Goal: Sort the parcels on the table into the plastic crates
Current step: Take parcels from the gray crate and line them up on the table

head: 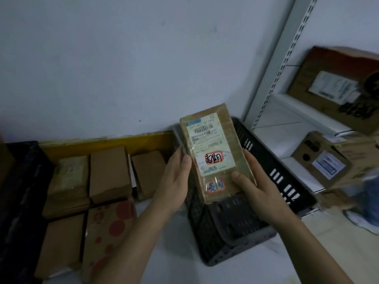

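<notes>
- A dark crate point(18, 201) stands left of the black crate point(266, 181), at the bench's point(174, 253) edge.
- Brown parcels point(108, 173) lie between them.
- The left hand point(176, 179) grips the labelled parcel point(215, 152) above the black crate.
- The right hand point(254, 187) holds its other side.
- Shelves point(287, 128) with boxes stand right of it.

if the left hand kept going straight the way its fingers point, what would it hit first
Likely the white wall. The left hand grips the brown taped parcel, fingers pointing up and away over the black crate's rim; depth is unclear.
</notes>
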Motion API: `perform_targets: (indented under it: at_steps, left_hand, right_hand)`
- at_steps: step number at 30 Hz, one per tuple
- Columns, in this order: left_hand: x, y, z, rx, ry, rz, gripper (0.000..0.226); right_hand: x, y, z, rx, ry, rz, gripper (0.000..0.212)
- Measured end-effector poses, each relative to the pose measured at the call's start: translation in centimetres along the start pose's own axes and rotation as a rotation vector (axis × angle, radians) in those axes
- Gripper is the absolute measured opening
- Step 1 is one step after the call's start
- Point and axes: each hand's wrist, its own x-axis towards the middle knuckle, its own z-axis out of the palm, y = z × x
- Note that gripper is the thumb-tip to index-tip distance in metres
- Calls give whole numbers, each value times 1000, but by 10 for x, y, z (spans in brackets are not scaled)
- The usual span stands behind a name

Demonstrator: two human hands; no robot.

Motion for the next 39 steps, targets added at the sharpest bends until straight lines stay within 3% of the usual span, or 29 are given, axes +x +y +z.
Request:
perform_targets:
  at_steps: [2,5,8,12,14,18,24,30,35,39]
  left_hand:
    - [14,-10,12,179,49,-11,45]
    - [37,-33,32,491,89,-59,75]
    - [64,-54,53,699,96,-110,81]
    - [93,-70,79,995,119,-155,87]
    - [100,-76,88,1068,115,-204,90]
    - [103,-93,94,1168,141,-282,93]
    - [107,-110,100,1225,117,-368,97]
    - [119,-113,97,1227,121,-365,101]
    - [117,-118,100,1264,142,-343,101]
    - [116,-118,100,1276,141,-342,100]
  right_hand:
    - [15,10,-21,-39,23,13,82]
    - [41,29,-47,-67,26,33,77]
    - [78,52,-75,-96,6,29,69]
    - [137,91,-108,-159,-67,79,91]
    - [165,108,-113,-233,-140,123,86]
    - [208,146,-99,-316,-239,204,73]
    - [254,210,-68,-276,-226,336,78]
    - [273,251,-44,-157,-195,455,67]
    - [277,279,-46,-55,-201,474,53]
    - [274,296,-47,-260,-239,392,59]
